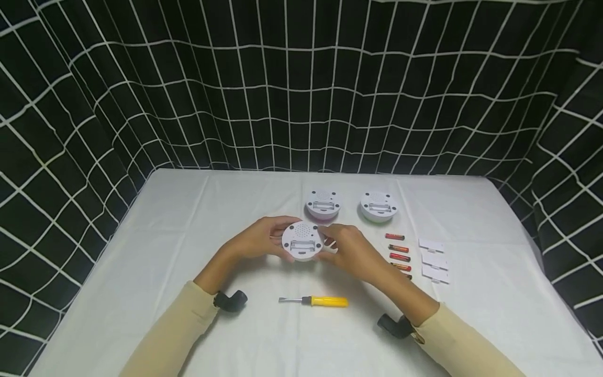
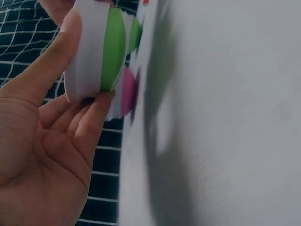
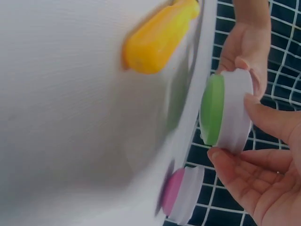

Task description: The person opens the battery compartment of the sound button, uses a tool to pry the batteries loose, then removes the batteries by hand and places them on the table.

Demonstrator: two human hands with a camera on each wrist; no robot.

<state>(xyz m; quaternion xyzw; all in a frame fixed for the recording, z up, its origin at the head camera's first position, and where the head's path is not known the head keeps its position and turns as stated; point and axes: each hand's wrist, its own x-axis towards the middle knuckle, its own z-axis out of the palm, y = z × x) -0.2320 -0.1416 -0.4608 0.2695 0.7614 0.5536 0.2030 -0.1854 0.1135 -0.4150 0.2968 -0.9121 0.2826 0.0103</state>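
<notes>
A round white device [image 1: 303,245] is held above the table, its underside up with a speaker grille, small dark feet and an uncovered battery compartment. Its other face is green, as the left wrist view shows on the green dome [image 2: 113,49]. My left hand [image 1: 256,238] grips its left edge between thumb and fingers. The right hand [image 1: 353,251] pinches the opposite edge, with the thumb [image 3: 270,117] on the white side. Below the hands, a yellow-handled screwdriver [image 1: 325,301] lies on the cloth, tip to the left.
Behind the hands sit two similar devices, one with a pink face [image 1: 323,205] and one with a green face [image 1: 378,207], undersides up. Several red batteries [image 1: 399,257] form a column at right, beside three white battery covers [image 1: 434,259]. A white cloth covers the table [image 1: 188,209].
</notes>
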